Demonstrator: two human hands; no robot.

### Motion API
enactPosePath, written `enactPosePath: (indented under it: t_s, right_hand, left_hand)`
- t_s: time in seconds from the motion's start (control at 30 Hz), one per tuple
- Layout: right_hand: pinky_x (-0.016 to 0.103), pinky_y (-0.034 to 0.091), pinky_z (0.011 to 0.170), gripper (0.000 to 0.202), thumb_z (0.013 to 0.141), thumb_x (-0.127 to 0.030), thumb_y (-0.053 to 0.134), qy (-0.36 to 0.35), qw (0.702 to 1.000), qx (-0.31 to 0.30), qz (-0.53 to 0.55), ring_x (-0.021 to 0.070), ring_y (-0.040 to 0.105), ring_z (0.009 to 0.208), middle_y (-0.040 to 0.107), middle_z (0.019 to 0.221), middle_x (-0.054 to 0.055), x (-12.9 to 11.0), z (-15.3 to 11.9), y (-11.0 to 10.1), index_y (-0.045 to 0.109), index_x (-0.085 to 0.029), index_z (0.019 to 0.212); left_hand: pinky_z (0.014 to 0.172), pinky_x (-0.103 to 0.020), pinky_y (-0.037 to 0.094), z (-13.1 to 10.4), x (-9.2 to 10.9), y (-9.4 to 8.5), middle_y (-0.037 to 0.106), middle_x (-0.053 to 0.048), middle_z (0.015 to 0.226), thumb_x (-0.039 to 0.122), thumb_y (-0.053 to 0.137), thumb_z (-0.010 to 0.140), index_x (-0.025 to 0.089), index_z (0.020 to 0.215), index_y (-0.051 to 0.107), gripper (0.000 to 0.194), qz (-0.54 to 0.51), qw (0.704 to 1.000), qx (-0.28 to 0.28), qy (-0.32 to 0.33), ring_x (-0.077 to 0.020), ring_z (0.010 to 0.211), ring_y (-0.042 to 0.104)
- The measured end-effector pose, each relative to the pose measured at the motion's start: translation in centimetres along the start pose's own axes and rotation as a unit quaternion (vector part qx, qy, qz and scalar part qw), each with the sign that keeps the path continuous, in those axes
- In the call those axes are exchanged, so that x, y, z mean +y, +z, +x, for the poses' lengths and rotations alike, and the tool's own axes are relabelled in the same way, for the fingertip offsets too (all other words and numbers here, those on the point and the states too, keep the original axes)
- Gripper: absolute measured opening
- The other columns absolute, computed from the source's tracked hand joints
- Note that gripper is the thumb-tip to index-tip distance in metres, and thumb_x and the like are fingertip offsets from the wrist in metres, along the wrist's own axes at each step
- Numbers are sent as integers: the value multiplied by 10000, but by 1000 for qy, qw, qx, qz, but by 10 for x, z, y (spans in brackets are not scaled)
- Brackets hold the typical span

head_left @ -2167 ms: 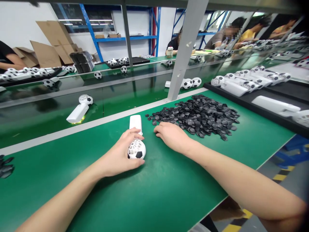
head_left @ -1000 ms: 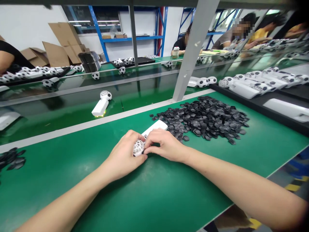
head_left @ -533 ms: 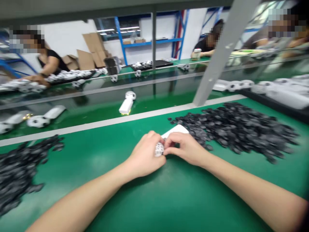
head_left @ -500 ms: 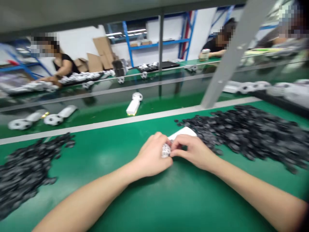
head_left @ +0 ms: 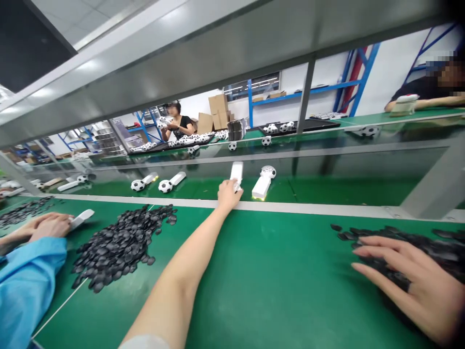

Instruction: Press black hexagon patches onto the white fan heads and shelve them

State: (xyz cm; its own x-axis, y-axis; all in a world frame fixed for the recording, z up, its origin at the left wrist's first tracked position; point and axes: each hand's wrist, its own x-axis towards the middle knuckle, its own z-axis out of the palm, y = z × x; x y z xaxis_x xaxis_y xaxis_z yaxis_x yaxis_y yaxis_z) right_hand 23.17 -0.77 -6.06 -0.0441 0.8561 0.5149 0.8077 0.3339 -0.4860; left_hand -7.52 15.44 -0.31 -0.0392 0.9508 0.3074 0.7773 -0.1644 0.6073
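Note:
My left hand (head_left: 229, 194) reaches over the pale strip, its fingers closed on the near end of a white handled piece (head_left: 237, 170) above the green belt. Just right of it lies another white piece (head_left: 262, 186) with a football-patterned round head and a yellow-green glow at its near end. At the right, my right hand (head_left: 403, 271) hovers beside a pile of black discs (head_left: 392, 235), fingers spread and holding nothing. A second pile of black discs (head_left: 123, 242) sits left of my left arm.
More football-headed pieces (head_left: 166, 186) rest on the belt. At far left, a co-worker's hands (head_left: 51, 225) in blue sleeves hold a white piece. A grey post (head_left: 432, 184) stands at right; a metal beam (head_left: 203, 53) crosses overhead. Two people sit across.
My hands have parted: the left moved forward to the belt with the white piece, the right moved to the black discs and opened. The view has swung left, showing the blue-sleeved co-worker.

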Motion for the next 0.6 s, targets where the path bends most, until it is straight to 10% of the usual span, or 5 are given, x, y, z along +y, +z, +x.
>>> enactPosePath:
  t_s: [0.3,0.47,0.6]
  right_hand:
    - [364,460,869,151,831,-354,500,6,993,-121,11,219,511,1043,506,1122,65,-45,-10,-4,595,-256,896]
    - [312,427,900,97,830,-228,528,10,986,-152,65,173,508,1018,527,1058,61,-63,-8,-12,586,-216,906]
    - [251,446,850,157,793,-300,609,-35,982,-173,61,149,542,931,583,952,50,-62,-8,-8,622,-176,889]
  left_hand:
    - [915,-405,353,9,-36,17,467,-165,1205,322,621,699,159,1290,335,677,80,996,46,-7,-314,1144,421]
    - [926,-394,341,3,-4,9,465,-154,1153,419,481,781,98,1189,415,523,40,991,114,57,-293,1116,403]
    - [686,-323,409,-31,28,32,522,-52,793,465,424,798,191,827,543,300,38,972,17,232,-224,764,510]
